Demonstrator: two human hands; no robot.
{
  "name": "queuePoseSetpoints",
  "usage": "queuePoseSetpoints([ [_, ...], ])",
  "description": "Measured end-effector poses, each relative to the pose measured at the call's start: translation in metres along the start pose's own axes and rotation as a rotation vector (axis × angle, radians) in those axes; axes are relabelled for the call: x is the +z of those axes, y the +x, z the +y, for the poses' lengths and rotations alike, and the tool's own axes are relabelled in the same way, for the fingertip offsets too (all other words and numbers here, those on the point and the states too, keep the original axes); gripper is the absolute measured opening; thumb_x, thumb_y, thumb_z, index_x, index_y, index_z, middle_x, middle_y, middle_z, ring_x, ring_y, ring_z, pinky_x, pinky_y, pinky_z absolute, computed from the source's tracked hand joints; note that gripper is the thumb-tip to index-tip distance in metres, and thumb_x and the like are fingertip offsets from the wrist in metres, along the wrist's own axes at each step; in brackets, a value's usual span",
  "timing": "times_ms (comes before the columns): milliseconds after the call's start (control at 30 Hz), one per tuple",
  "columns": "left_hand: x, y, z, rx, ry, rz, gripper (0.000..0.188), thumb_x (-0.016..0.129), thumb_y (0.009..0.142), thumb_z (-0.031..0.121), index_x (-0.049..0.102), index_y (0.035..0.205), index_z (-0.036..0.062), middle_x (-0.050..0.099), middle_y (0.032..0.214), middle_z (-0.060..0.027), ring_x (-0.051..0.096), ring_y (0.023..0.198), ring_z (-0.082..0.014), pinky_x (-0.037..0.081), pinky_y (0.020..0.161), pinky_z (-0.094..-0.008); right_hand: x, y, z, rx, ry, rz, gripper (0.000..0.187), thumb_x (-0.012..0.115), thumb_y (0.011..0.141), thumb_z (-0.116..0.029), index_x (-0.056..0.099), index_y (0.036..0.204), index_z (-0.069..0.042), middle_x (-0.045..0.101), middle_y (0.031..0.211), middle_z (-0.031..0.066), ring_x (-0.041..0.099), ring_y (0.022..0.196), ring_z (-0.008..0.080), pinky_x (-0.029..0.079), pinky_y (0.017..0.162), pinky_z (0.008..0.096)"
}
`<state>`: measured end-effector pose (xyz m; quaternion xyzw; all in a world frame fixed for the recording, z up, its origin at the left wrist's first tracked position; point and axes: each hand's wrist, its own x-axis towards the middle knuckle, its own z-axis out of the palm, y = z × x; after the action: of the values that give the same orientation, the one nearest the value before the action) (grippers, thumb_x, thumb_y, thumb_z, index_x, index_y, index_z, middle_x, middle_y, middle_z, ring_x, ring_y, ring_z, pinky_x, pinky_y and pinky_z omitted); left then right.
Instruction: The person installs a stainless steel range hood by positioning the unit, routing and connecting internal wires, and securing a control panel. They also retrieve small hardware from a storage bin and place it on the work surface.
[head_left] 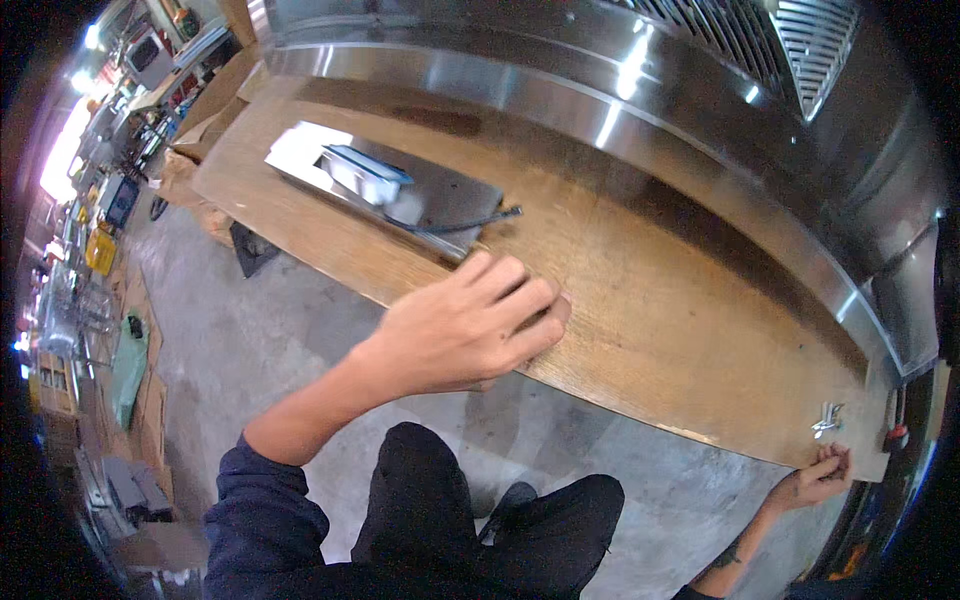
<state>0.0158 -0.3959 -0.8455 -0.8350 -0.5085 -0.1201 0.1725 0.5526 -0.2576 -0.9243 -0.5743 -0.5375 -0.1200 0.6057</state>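
- While a long silver metal box [450, 190] lies on the wooden counter [640, 300], a flat piece with blue on it [370, 160] rests on top, and a black cord [470, 226] hangs over its side.
- The left hand [475, 325] is just beside the box's right end, over the counter's front edge. Its fingers are bent, with small gaps between them. Their tips are hidden, so I can't tell if they hold anything.
- Some small shiny metal bits [828, 420] lie together near the counter's right end.
- The right hand [818, 482] is just beside those bits, at the edge. Its fingers are curled close together, and I can't tell if something is in them.
- Shiny steel [600, 110] runs along the back.
- Below are the person's dark pants [415, 490] and the gray floor [215, 320].
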Motion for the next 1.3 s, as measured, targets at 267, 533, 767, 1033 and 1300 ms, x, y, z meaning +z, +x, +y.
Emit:
queuePoseSetpoints([
  [267, -0.103, 0.005, 0.013, -0.098, -0.898, -0.235, 0.039, 0.073, 0.091, 0.018, 0.063, 0.125, 0.0010, 0.066, 0.118, -0.0142, 0.065, 0.105, -0.0311, 0.053, 0.092, -0.0450, -0.016, 0.001, -0.030, 0.154, -0.030, -0.334, 0.035, 0.055, 0.107, -0.014, 0.048, 0.134, 0.006, 0.063, 0.122, 0.0207, 0.066, 0.105, 0.0261, 0.056, 0.089, 0.0358],
  [533, -0.333, 0.054, 0.109, 0.157, -2.338, 1.003, 0.026, 0.080, 0.092, 0.014, 0.074, 0.104, -0.0081, 0.072, 0.097, -0.0218, 0.072, 0.076, -0.0272, 0.056, 0.064, -0.0291, -0.085, -0.018, -0.100, 0.151, -0.175, -0.737, 0.041, 0.057, 0.099, -0.005, 0.046, 0.137, 0.007, 0.056, 0.123, 0.0220, 0.057, 0.114, 0.0330, 0.047, 0.101, 0.0437],
  [767, -0.471, 0.061, 0.136, 0.249, -2.513, 1.112, 0.017, 0.079, 0.089, 0.004, 0.068, 0.096, -0.0068, 0.068, 0.091, -0.0160, 0.066, 0.074, -0.0221, 0.050, 0.059, -0.0288, -0.202, -0.101, -0.171, 0.386, -0.018, -1.393, 0.059, 0.054, 0.094, -0.001, 0.031, 0.148, 0.002, 0.053, 0.125, 0.0217, 0.069, 0.082, 0.0249, 0.061, 0.072, 0.0392],
  [1033, -0.514, 0.065, 0.158, 0.516, -2.769, 0.725, 0.012, 0.073, 0.086, 0.001, 0.063, 0.093, -0.0024, 0.062, 0.087, -0.0113, 0.061, 0.067, -0.0240, 0.046, 0.057, -0.0318, -0.262, -0.109, -0.203, 0.662, -0.018, -1.406, 0.061, 0.056, 0.094, -0.003, 0.030, 0.148, 0.003, 0.055, 0.120, 0.0234, 0.071, 0.075, 0.0274, 0.061, 0.069, 0.0401],
  [1300, -0.463, 0.092, 0.178, 0.993, -2.631, 0.153, 0.024, 0.072, 0.087, 0.021, 0.063, 0.092, -0.0002, 0.062, 0.085, -0.0142, 0.060, 0.067, -0.0318, 0.044, 0.058, -0.0404, -0.244, -0.094, -0.157, 0.887, 0.044, -1.136, 0.052, 0.058, 0.085, -0.001, 0.043, 0.134, 0.009, 0.062, 0.093, 0.0209, 0.071, 0.080, 0.0328, 0.061, 0.068, 0.0406],
])
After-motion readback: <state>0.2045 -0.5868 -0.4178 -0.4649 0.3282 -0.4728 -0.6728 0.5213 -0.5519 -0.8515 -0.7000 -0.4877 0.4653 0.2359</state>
